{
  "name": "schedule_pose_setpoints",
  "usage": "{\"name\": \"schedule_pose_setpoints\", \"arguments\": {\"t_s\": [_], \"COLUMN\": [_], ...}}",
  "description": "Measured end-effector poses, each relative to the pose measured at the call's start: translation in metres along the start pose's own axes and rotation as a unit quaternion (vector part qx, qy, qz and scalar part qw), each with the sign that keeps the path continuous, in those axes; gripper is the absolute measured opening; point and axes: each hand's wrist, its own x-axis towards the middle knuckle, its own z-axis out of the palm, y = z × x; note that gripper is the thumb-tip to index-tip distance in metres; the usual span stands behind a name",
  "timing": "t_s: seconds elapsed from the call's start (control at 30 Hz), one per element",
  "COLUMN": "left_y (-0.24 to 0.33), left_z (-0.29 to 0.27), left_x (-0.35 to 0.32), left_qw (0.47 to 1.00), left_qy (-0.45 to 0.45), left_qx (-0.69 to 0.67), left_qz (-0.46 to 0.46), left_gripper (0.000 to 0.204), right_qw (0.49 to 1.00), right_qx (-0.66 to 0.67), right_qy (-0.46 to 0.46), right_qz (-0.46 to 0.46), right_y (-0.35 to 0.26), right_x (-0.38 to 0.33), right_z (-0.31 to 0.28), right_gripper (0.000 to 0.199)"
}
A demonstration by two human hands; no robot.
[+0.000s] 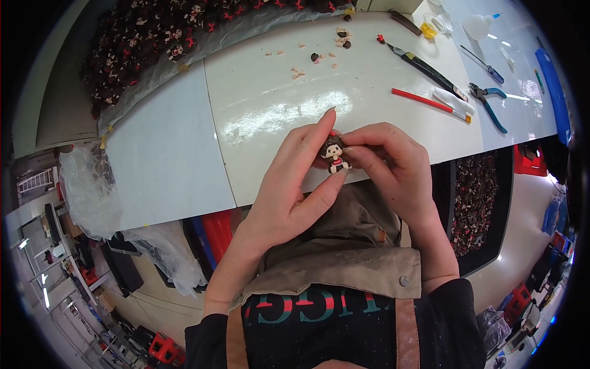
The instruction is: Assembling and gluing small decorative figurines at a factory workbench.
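Note:
Between my two hands, just above the table's near edge, is a small dark brown figurine (pixel 335 155) with a cream face, cream feet and some red at its head and middle. My left hand (pixel 294 178) holds it from the left, with the thumb at its feet and the long fingers behind it. From the right, my right hand (pixel 393 163) pinches the figurine's side between thumb and fingertips. The figurine faces up toward me, and its back is hidden by my fingers.
Many similar figurines (pixel 153 43) lie on plastic sheeting at the far left. Small cream and brown scraps (pixel 298 74) are scattered ahead. To the right lie a cutter knife (pixel 433 74), a red brush (pixel 424 103), pliers (pixel 488 106) and a screwdriver (pixel 482 63). A black bin (pixel 507 209) holds more pieces below the table.

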Motion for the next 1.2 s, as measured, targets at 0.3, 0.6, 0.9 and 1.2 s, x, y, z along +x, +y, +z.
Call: {"name": "schedule_pose_setpoints", "arguments": {"t_s": [0.3,0.6,0.9,1.2], "left_y": [0.006,0.0,0.0,0.004], "left_z": [-0.001,-0.002,0.0,-0.003], "left_x": [0.002,0.002,-0.002,0.008], "left_qw": [0.997,0.996,0.992,0.985], "left_qy": [-0.013,-0.018,0.002,-0.02], "left_qx": [-0.055,-0.077,-0.114,-0.14], "left_qz": [-0.056,-0.03,-0.049,-0.096], "left_gripper": [0.061,0.06,0.061,0.06], "right_qw": [1.0,1.0,0.998,0.996], "right_qx": [-0.016,-0.011,-0.039,-0.047], "right_qy": [0.01,0.01,0.03,0.038], "right_qz": [-0.023,-0.023,-0.045,-0.06], "right_y": [0.004,0.004,0.001,0.008], "right_x": [-0.002,-0.002,-0.004,0.0], "right_z": [0.002,0.001,0.005,0.005], "right_gripper": [0.011,0.011,0.013,0.012]}}
